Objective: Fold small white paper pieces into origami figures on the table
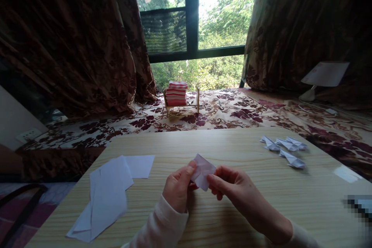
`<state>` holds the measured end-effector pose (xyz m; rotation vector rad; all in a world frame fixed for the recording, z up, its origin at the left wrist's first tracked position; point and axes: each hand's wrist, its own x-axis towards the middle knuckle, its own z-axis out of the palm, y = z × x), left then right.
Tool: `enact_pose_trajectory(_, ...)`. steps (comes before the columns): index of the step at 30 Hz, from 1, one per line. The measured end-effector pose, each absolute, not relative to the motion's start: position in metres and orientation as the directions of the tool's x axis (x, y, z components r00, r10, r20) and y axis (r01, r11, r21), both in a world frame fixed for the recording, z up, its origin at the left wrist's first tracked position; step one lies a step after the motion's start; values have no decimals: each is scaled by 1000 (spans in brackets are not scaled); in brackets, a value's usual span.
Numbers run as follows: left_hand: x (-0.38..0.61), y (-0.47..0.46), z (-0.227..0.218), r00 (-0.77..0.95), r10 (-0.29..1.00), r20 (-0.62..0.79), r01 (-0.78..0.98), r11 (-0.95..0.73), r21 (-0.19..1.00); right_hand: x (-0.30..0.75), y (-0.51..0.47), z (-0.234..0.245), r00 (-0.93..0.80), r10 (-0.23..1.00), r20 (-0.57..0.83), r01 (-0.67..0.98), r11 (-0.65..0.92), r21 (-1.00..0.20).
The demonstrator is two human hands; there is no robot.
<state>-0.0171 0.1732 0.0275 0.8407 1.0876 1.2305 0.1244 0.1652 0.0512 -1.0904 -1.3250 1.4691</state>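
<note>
A small folded piece of white paper [202,170] is held above the middle of the wooden table [232,217]. My left hand [178,188] pinches its left edge, with the thumb lying on top. On the other side, my right hand [232,182] grips the right corner between thumb and fingers. Creases cross the paper's face. Left of my hands lie several loose white paper sheets [109,193], overlapping each other. Several folded paper shapes [292,159] with pointed ends sit in a group at the table's far right.
Behind the table, a small wooden rack [198,100] carries a stack of red-and-white striped cloths [176,93] on a floral cover. A white lamp [325,74] stands at the back right. A blurred-out object [360,209] lies at the right edge.
</note>
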Motion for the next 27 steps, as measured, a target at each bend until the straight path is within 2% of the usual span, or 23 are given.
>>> enact_pose_trajectory(8, -9, 169, 27, -78, 975, -209, -513, 141, 847, 115, 162, 45, -276, 958, -74, -85, -101, -991)
enact_pose_trajectory(12, -11, 170, 23, -152, 959, -239, -468, 143, 872, 116, 161, 44, -358, 931, -69, 56, -52, -997)
enact_pose_trajectory(14, -13, 170, 25, -169, 953, -252, -482, 143, 864, 121, 163, 46, -326, 945, 32, 166, 90, -982)
enact_pose_trajectory(16, -13, 170, 28, -174, 953, -249, -502, 132, 855, 127, 164, 47, -234, 943, 237, 267, 297, -917)
enact_pose_trajectory(18, -13, 169, 31, -167, 957, -236, -502, 123, 856, 132, 165, 48, -202, 871, 447, 342, 491, -801)
enact_pose_trajectory(20, -13, 169, 32, -149, 962, -231, -490, 131, 862, 134, 165, 48, -263, 776, 574, 374, 630, -681)
enact_pose_trajectory(22, -13, 168, 32, -126, 965, -229, -477, 144, 867, 135, 165, 48, -327, 712, 621, 397, 700, -594)
enact_pose_trajectory(27, -15, 168, 30, -88, 972, -220, -450, 158, 879, 137, 166, 48, -392, 632, 668, 461, 764, -452)
